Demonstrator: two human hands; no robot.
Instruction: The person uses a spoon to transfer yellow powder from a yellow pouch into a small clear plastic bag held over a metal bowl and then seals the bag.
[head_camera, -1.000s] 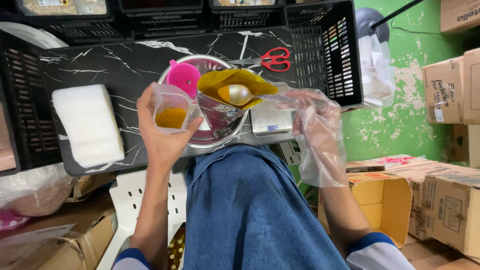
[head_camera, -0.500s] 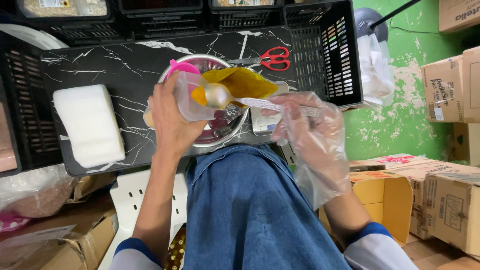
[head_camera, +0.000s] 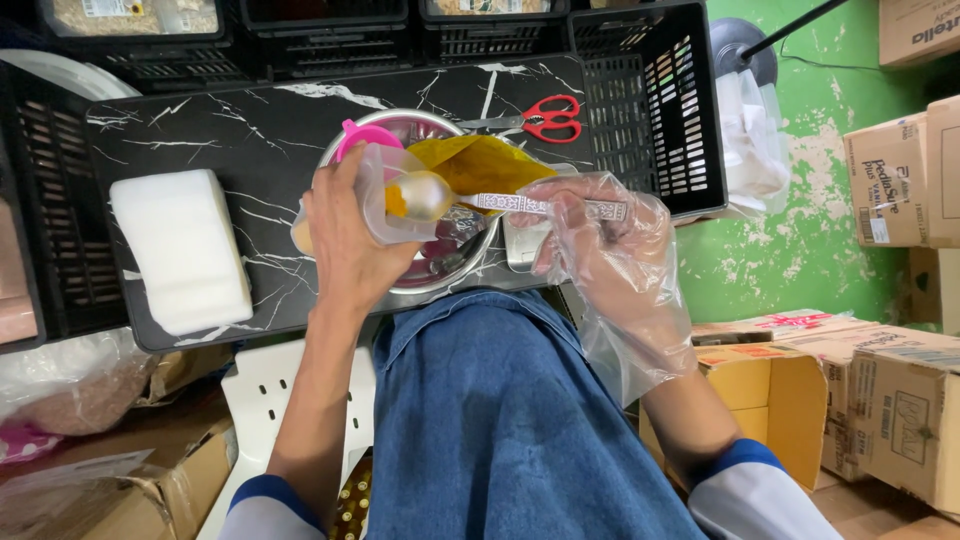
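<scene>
The left hand (head_camera: 345, 235) grips a small clear bag (head_camera: 385, 200); the gloved right hand (head_camera: 590, 235) pinches a spoon (head_camera: 500, 203), handle running rightward, bowl at the bag's mouth.

Head camera, looking steeply down, close over lap.

You see a black board (head_camera: 250, 130) veined with white, red scissors (head_camera: 545, 118), a yellow bag (head_camera: 480, 165), a pink lid (head_camera: 365, 138), a white block (head_camera: 180, 250) and blue denim (head_camera: 500, 420).
</scene>
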